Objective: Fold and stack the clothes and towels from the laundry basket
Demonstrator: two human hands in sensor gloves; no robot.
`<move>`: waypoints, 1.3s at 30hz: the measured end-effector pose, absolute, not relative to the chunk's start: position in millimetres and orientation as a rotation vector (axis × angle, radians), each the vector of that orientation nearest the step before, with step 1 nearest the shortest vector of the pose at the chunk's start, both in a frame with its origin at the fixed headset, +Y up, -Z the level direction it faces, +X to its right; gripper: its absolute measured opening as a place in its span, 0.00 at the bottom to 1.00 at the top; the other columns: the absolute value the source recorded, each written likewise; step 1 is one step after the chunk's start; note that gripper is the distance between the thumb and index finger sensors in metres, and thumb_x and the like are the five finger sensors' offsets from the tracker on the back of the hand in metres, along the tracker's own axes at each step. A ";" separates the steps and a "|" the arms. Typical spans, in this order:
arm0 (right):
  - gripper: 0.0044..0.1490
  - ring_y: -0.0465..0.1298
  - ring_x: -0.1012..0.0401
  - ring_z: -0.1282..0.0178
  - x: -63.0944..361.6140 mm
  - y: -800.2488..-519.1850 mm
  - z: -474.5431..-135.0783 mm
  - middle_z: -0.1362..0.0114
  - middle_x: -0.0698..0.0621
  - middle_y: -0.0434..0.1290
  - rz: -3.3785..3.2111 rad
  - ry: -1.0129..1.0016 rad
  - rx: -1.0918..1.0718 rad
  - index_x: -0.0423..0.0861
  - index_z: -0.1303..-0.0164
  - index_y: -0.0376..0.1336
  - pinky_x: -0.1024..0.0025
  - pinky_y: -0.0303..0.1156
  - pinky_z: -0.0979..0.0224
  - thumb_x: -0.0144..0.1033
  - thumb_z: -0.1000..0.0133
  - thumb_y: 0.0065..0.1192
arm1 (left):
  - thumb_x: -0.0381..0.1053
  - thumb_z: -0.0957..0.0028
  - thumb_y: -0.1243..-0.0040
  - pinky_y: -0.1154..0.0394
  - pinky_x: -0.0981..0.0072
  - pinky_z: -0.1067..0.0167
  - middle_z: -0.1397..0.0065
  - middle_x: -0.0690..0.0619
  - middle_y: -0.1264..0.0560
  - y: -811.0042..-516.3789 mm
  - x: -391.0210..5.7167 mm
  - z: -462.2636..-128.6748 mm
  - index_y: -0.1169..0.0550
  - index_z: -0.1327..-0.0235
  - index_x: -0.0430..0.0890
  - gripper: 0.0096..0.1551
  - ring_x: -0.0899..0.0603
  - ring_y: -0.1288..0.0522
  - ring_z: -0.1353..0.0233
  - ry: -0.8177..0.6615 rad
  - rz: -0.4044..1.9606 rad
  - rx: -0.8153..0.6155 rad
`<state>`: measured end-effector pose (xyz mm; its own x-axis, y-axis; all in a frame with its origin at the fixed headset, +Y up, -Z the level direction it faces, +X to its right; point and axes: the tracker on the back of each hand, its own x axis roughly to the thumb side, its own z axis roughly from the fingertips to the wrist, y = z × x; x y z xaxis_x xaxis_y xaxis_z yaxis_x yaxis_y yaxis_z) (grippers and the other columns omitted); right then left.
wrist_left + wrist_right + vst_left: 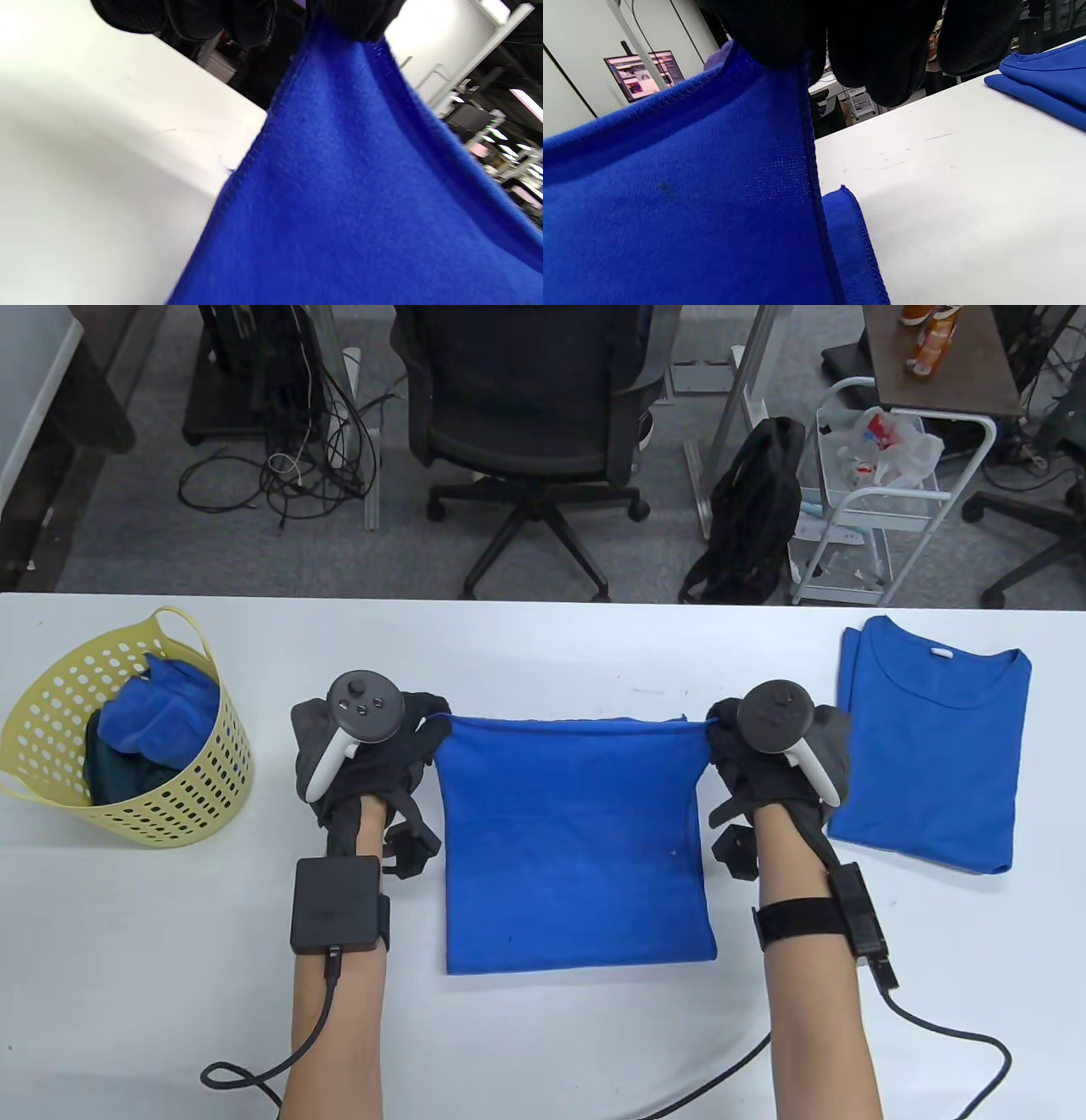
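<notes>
Mid-table, blue towel [577, 840] lifted at its far edge: left hand [361, 755] and right hand [785, 751] each pinch a corner. Keep tension even, land corners square.

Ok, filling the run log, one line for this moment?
left hand: pinches towel corner | right hand: pinches other corner | far edge lifted | shirt: folded, right | basket: left
</notes>
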<state>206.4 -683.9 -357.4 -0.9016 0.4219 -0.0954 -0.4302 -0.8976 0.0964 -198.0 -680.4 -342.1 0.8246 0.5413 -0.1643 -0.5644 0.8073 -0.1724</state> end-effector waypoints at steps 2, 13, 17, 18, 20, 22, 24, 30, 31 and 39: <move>0.25 0.69 0.36 0.25 203.8 -691.9 -363.8 0.17 0.30 0.62 2.684 0.172 -0.115 0.36 0.25 0.63 0.30 0.64 0.28 0.30 0.31 0.54 | 0.58 0.35 0.47 0.35 0.28 0.27 0.10 0.35 0.40 -690.6 -196.4 -347.8 0.30 0.24 0.59 0.25 0.24 0.39 0.16 0.140 0.567 -0.212; 0.24 0.69 0.32 0.28 219.1 -669.8 -369.0 0.20 0.27 0.63 2.394 0.058 -0.053 0.29 0.37 0.68 0.31 0.65 0.30 0.34 0.30 0.56 | 0.58 0.34 0.48 0.35 0.28 0.27 0.10 0.36 0.39 -690.9 -197.1 -362.4 0.30 0.24 0.58 0.25 0.24 0.39 0.15 0.078 0.644 -0.210; 0.24 0.68 0.34 0.26 218.5 -676.8 -378.1 0.19 0.29 0.62 2.554 0.016 -0.144 0.33 0.31 0.66 0.31 0.65 0.29 0.35 0.30 0.55 | 0.59 0.35 0.47 0.34 0.29 0.27 0.10 0.37 0.38 -700.6 -191.6 -379.9 0.29 0.24 0.58 0.26 0.25 0.37 0.16 0.142 0.575 -0.204; 0.25 0.68 0.34 0.25 215.6 -685.3 -381.3 0.18 0.29 0.62 2.567 0.044 -0.170 0.34 0.29 0.65 0.31 0.64 0.29 0.34 0.30 0.54 | 0.60 0.35 0.47 0.34 0.30 0.27 0.11 0.38 0.37 -706.8 -189.8 -385.9 0.29 0.24 0.58 0.26 0.26 0.37 0.16 0.160 0.570 -0.220; 0.25 0.67 0.33 0.25 210.0 -701.1 -386.4 0.18 0.28 0.61 2.582 0.083 -0.183 0.35 0.26 0.64 0.31 0.64 0.29 0.34 0.30 0.53 | 0.61 0.36 0.47 0.33 0.31 0.27 0.11 0.38 0.37 -717.4 -186.8 -392.6 0.30 0.23 0.57 0.28 0.26 0.36 0.17 0.197 0.555 -0.230; 0.28 0.67 0.33 0.25 205.9 -710.9 -388.9 0.17 0.27 0.59 2.599 0.094 -0.217 0.34 0.22 0.61 0.30 0.63 0.29 0.34 0.29 0.52 | 0.64 0.38 0.45 0.33 0.31 0.28 0.11 0.37 0.38 -726.5 -183.7 -396.9 0.37 0.15 0.54 0.39 0.26 0.35 0.17 0.215 0.538 -0.256; 0.35 0.66 0.32 0.24 202.4 -717.1 -391.4 0.15 0.25 0.55 2.615 0.121 -0.229 0.32 0.16 0.54 0.30 0.63 0.29 0.34 0.29 0.53 | 0.67 0.41 0.44 0.32 0.32 0.28 0.11 0.35 0.38 -732.7 -182.1 -400.4 0.45 0.09 0.46 0.51 0.26 0.34 0.18 0.230 0.507 -0.321; 0.37 0.65 0.31 0.24 194.8 -715.4 -388.2 0.15 0.24 0.53 2.660 0.135 -0.167 0.31 0.14 0.52 0.30 0.62 0.28 0.35 0.30 0.55 | 0.71 0.43 0.46 0.29 0.36 0.29 0.11 0.33 0.38 -735.7 -178.6 -401.4 0.51 0.08 0.41 0.60 0.29 0.29 0.21 0.237 0.372 -0.405; 0.38 0.64 0.31 0.24 194.3 -712.7 -383.2 0.15 0.24 0.53 2.669 0.129 -0.128 0.31 0.14 0.51 0.29 0.62 0.28 0.35 0.30 0.55 | 0.70 0.43 0.46 0.29 0.35 0.29 0.11 0.32 0.39 -733.2 -178.1 -397.1 0.52 0.08 0.41 0.60 0.29 0.29 0.21 0.211 0.354 -0.387; 0.34 0.50 0.31 0.15 196.7 -705.0 -269.5 0.08 0.35 0.46 2.669 0.349 0.681 0.46 0.12 0.55 0.22 0.52 0.25 0.33 0.31 0.57 | 0.62 0.40 0.43 0.29 0.36 0.29 0.13 0.38 0.34 -720.2 -157.2 -280.8 0.37 0.13 0.54 0.41 0.33 0.28 0.20 -0.356 0.218 -0.260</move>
<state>196.7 -705.0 -269.5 -0.8178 0.4029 0.4110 -0.2836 -0.9035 0.3214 -157.2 -720.2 -280.8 0.9145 0.2550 0.3141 -0.1644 0.9436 -0.2874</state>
